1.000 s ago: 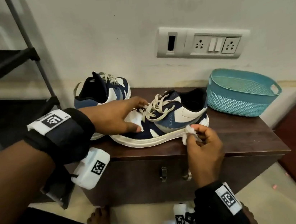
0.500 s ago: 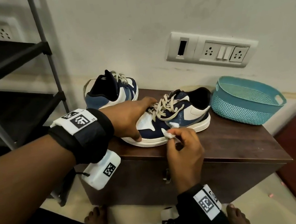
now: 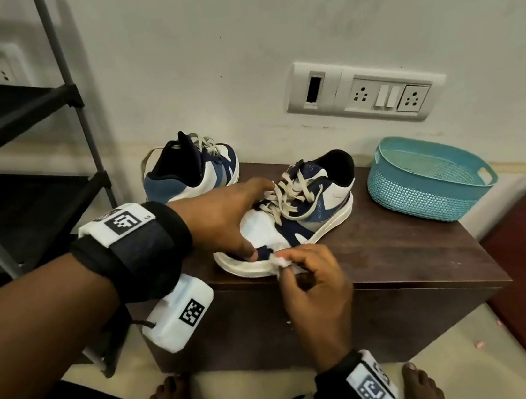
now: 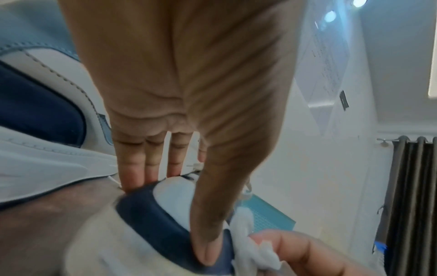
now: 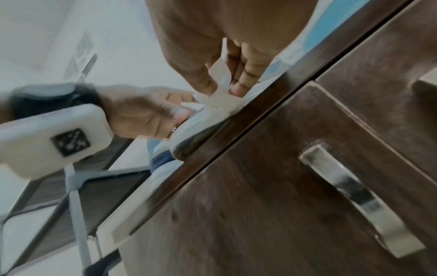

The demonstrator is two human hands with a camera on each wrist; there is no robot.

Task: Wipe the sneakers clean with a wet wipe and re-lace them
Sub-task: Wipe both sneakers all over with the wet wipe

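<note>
head view shows the wooden cabinet carrying the near sneaker at its front edge. left hand clasps the toe, thumb on the near side; right hand fingertips pinch the crumpled wet wipe against the white midsole.

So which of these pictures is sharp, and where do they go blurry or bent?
Head view: sharp but dimly and warmly lit, with the switch panel bowed by the wide lens. Left wrist view: pale and bluish, with the sneaker toe under the left hand smeared soft, and the wet wipe too. Right wrist view: the right hand looms large and the cabinet handle is streaked.
</note>
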